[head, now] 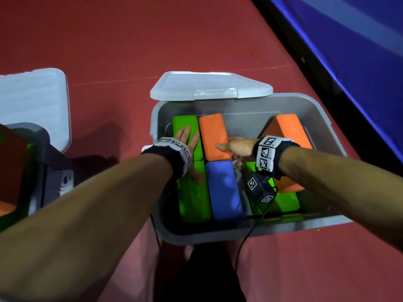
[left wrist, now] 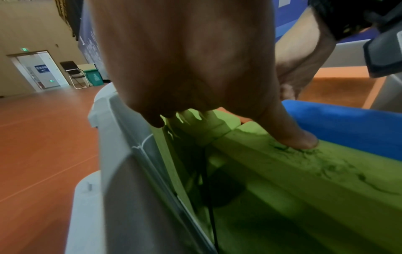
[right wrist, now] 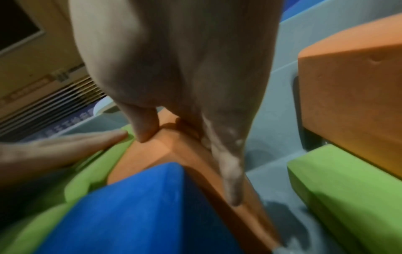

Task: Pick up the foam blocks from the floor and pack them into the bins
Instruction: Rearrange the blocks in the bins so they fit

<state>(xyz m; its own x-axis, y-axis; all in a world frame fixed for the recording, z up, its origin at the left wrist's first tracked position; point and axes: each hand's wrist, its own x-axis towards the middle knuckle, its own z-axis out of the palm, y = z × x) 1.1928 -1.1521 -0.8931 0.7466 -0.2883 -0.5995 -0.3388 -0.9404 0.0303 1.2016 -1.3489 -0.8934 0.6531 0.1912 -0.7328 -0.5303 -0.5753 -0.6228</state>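
Observation:
An open grey bin [head: 327,120] holds several foam blocks. My left hand [head: 187,147] lies flat, fingers straight, across the two green blocks [head: 194,199] along the bin's left wall; its thumb presses the nearer green block [left wrist: 304,168]. My right hand [head: 233,148] grips the right edge of the middle orange block [head: 212,136], thumb on top and fingers down its side. The right wrist view shows that orange block [right wrist: 174,151] with the blue block [right wrist: 135,206] in front of it. A large orange block [head: 287,129] leans on a green block [head: 281,201] at the right.
The bin's white lid [head: 209,88] lies behind it on the red floor. A second grey bin [head: 45,149] with blocks and its own lid [head: 32,94] stands at the left. A dark-edged blue mat [head: 359,51] runs along the right. A black cable [head: 246,236] hangs over the near rim.

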